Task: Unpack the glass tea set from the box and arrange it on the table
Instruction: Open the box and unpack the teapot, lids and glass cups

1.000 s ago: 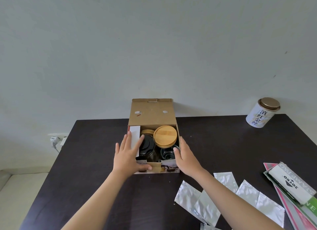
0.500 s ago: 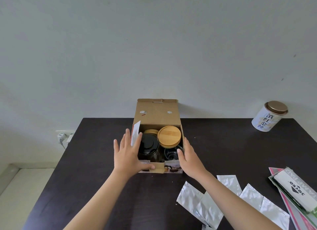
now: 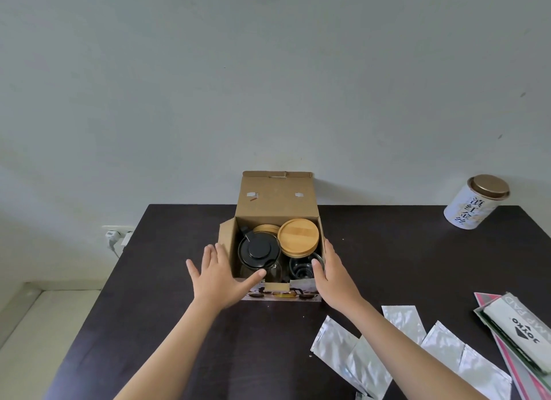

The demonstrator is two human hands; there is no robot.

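Both hands (image 3: pixel 219 276) (image 3: pixel 334 273) flat against box (image 3: pixel 275 208) — tea set inside

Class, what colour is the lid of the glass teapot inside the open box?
Black, seen in the head view: the teapot lid, beside a bamboo lid.

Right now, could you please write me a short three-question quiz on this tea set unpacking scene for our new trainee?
1. True or false: the cardboard box has its lid flap standing open.
2. Which item lies in the box's far right corner? A) round bamboo lid B) tea tin C) foil sachets
3. Fill in: the left hand and right hand rest flat against the box's ____, holding nothing.

Key
1. True.
2. A; the black-lidded glass teapot sits to its left, and a glass cup in front of it.
3. Sides.
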